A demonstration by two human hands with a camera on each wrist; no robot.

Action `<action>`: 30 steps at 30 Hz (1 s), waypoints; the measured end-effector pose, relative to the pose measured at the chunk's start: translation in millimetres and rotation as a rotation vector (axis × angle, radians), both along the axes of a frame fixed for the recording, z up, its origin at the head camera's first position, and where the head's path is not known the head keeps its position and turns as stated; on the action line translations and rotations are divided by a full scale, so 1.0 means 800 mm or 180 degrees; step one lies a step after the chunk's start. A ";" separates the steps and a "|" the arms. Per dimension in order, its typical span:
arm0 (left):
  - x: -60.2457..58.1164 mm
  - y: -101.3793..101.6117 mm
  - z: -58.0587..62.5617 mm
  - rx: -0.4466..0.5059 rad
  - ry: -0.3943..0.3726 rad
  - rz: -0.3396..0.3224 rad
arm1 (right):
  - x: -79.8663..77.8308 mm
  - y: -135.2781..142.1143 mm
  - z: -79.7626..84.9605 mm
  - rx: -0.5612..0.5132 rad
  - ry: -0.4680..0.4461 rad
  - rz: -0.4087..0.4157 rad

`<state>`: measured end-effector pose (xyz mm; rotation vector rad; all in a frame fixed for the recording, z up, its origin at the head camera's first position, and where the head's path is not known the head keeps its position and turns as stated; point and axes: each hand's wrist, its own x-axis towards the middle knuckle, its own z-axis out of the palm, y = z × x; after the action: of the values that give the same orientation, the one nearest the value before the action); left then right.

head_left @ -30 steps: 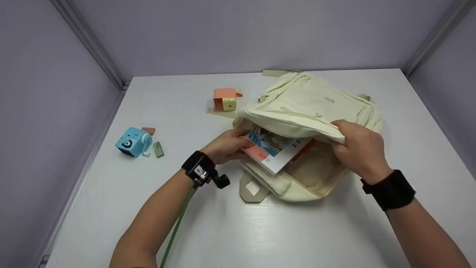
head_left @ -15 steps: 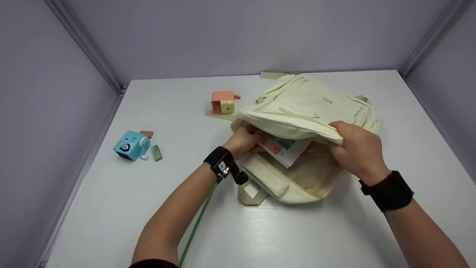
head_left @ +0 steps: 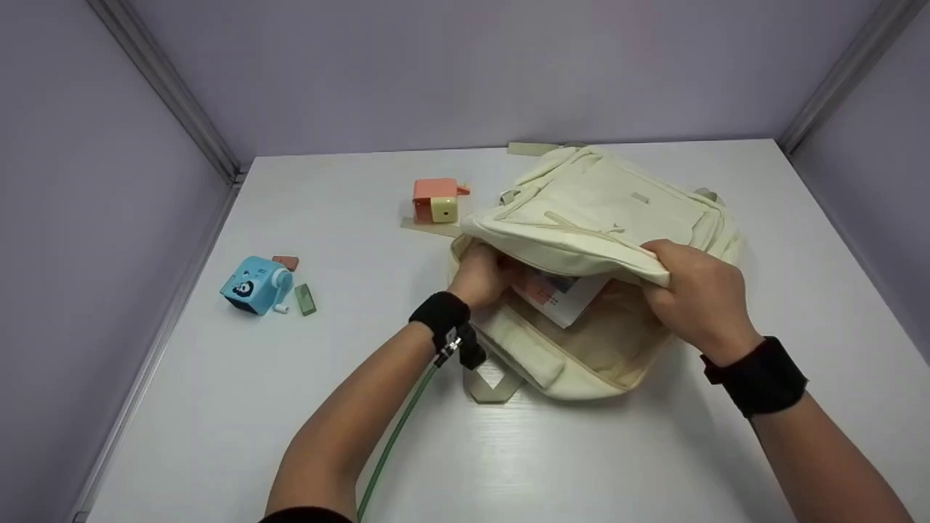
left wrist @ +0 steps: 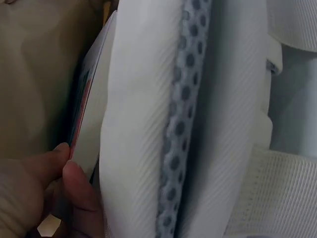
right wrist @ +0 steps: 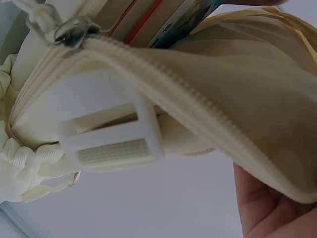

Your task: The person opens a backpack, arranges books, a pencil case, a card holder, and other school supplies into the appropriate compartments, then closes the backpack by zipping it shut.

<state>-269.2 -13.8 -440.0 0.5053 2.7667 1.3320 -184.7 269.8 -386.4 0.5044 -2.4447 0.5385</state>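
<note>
With one corner pointed outward and its long axis hidden, a book [head_left: 565, 302] pinched by the left hand [head_left: 481, 276] is held deeper inside the bag [head_left: 588, 383] than a second earlier, its flap [head_left: 563, 249] gripped by the right hand [head_left: 699, 296].

Backpack [head_left: 617, 189] of matt, ribbed cloth, with a shiny metal zipper pull [right wrist: 74, 33] and smooth plastic strap buckle [right wrist: 105, 133]; paper book [head_left: 567, 301]; two glossy plastic pencil sharpeners [head_left: 251, 283]; smooth, faintly glossy tabletop [head_left: 545, 457].
</note>
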 end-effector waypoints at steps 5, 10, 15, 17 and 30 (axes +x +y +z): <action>0.000 0.003 -0.007 0.0208 0.0022 0.0093 | 0.001 -0.001 -0.002 0.0004 -0.0023 -0.0004; -0.001 -0.002 -0.009 0.0505 0.0033 -0.0076 | 0.000 0.000 -0.003 0.0017 0.0003 -0.0006; 0.002 -0.023 -0.002 0.0636 -0.0181 -0.0144 | 0.000 0.000 -0.003 0.0039 0.0049 0.0023; 0.005 -0.036 0.000 0.0592 -0.0339 0.0052 | 0.001 0.000 -0.005 0.0066 0.0075 0.0055; 0.001 -0.072 0.014 -0.0024 -0.0093 0.0023 | 0.022 -0.008 -0.033 0.0519 0.0245 0.0334</action>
<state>-268.3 -71.4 -428.5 0.4719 2.7520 1.3189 -167.1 263.5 -412.7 0.7104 -2.4097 0.3564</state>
